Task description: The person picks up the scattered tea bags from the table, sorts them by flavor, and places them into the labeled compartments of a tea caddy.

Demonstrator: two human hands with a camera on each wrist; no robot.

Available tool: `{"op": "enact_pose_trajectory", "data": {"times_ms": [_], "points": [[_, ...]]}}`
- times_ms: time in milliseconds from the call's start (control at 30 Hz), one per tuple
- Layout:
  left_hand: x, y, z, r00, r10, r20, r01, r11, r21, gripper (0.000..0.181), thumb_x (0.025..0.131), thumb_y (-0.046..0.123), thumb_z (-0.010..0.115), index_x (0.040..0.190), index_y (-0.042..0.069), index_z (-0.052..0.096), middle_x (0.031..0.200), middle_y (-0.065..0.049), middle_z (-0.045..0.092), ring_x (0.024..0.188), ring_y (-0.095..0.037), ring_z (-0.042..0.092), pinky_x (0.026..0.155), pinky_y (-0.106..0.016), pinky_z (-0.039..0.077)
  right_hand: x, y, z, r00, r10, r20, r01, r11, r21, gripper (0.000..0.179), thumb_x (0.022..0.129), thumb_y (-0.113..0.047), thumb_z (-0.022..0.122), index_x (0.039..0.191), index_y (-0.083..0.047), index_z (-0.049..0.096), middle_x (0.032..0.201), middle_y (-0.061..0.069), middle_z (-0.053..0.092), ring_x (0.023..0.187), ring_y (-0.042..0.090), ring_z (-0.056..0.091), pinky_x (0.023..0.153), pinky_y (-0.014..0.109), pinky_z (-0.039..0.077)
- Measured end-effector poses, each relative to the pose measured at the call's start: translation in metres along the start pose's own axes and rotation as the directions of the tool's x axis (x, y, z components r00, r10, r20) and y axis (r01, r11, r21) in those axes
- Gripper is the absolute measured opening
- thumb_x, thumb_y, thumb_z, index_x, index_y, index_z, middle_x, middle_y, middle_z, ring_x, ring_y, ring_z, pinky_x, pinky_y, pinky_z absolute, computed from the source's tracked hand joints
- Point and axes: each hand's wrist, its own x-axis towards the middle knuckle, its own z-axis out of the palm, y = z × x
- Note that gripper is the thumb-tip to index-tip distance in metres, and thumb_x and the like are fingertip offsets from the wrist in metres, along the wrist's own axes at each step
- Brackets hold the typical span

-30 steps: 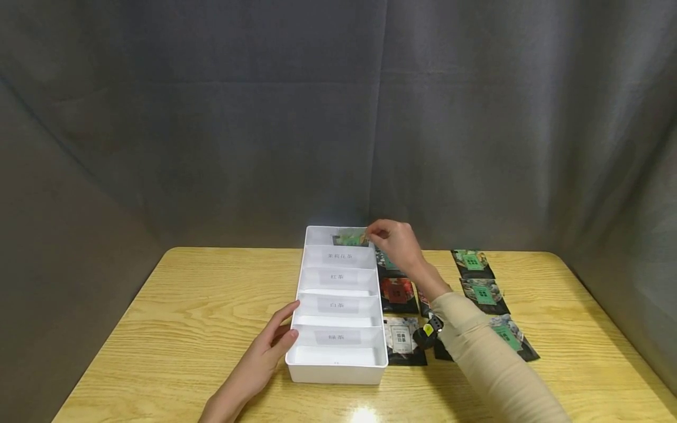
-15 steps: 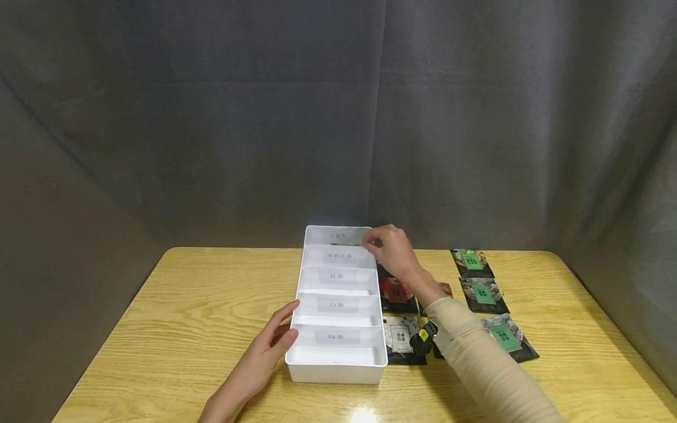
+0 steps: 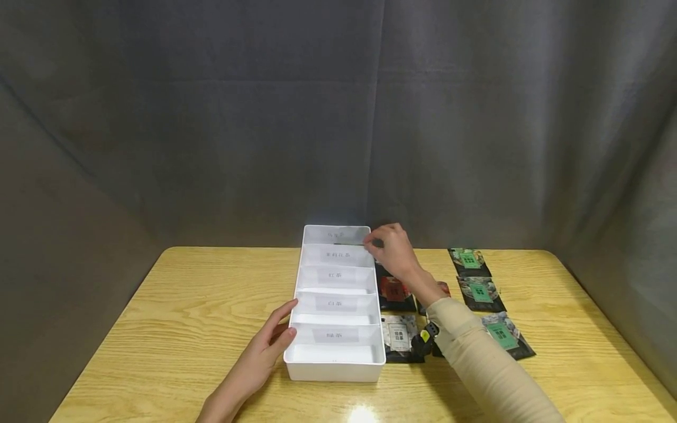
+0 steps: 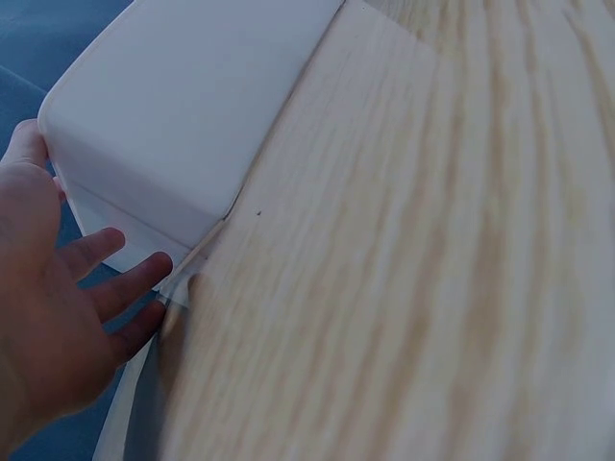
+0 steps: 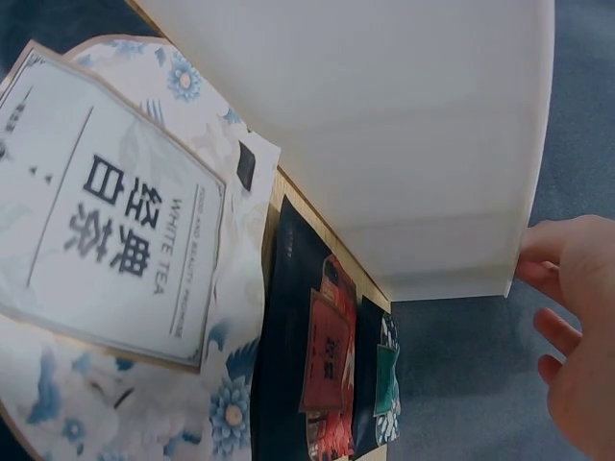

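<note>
Pinching one sachet by its right end, the right hand holds it low in the farthest compartment of the box; only a thin dark strip of the sachet's upper edge shows there, its print out of sight. The box is one long white tray, open on top, with four dividers and five compartments; five pale labels with dark characters show, one per compartment; the left hand grips nothing, fingers apart, thumb and forefinger touching the box's left rim.

Right of the box lie more packets: a column of three beside its wall, one white nearest and reading "WHITE TEA", one red-labelled in the middle, one green-labelled farthest; another column of three, all green-labelled, farther right; at least two more show in part around the right sleeve, too covered for a sure count. One black band with a yellow mark circles the right wrist; all stands on one wooden table, a grey curtain behind.
</note>
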Motion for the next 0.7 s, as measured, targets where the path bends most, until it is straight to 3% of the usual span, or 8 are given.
{"op": "enact_pose_trajectory", "data": {"times_ms": [267, 500, 700], "points": [[0.001, -0.001, 0.000, 1.000, -0.002, -0.011, 0.002, 1.000, 0.009, 0.049, 0.104, 0.033, 0.053, 0.150, 0.039, 0.038, 0.150, -0.014, 0.047, 0.131, -0.033, 0.051, 0.104, -0.052, 0.044, -0.003, 0.007, -0.006, 1.000, -0.018, -0.018, 0.019, 0.999, 0.038, 0.014, 0.092, -0.016, 0.072, 0.101, -0.007, 0.077, 0.107, 0.010, 0.073, 0.112, 0.032, 0.057, 0.100, 0.049, 0.045], [0.001, -0.001, 0.002, 1.000, -0.004, 0.007, 0.004, 1.000, -0.001, 0.048, 0.104, 0.034, 0.052, 0.150, 0.040, 0.037, 0.149, -0.014, 0.047, 0.131, -0.032, 0.051, 0.103, -0.050, 0.045, -0.011, 0.018, -0.015, 0.999, 0.044, -0.006, -0.043, 0.992, 0.117, 0.018, 0.094, -0.017, 0.070, 0.108, -0.007, 0.074, 0.110, 0.011, 0.070, 0.108, 0.030, 0.058, 0.096, 0.050, 0.047], [0.000, -0.002, 0.000, 1.000, -0.008, 0.002, 0.008, 1.000, 0.014, 0.048, 0.104, 0.035, 0.052, 0.149, 0.041, 0.038, 0.151, -0.013, 0.046, 0.131, -0.031, 0.052, 0.104, -0.051, 0.045, -0.015, 0.029, -0.023, 0.994, 0.105, 0.004, -0.105, 0.987, 0.122, 0.022, 0.096, -0.019, 0.067, 0.112, -0.006, 0.072, 0.112, 0.012, 0.068, 0.110, 0.033, 0.058, 0.096, 0.051, 0.046]]}}
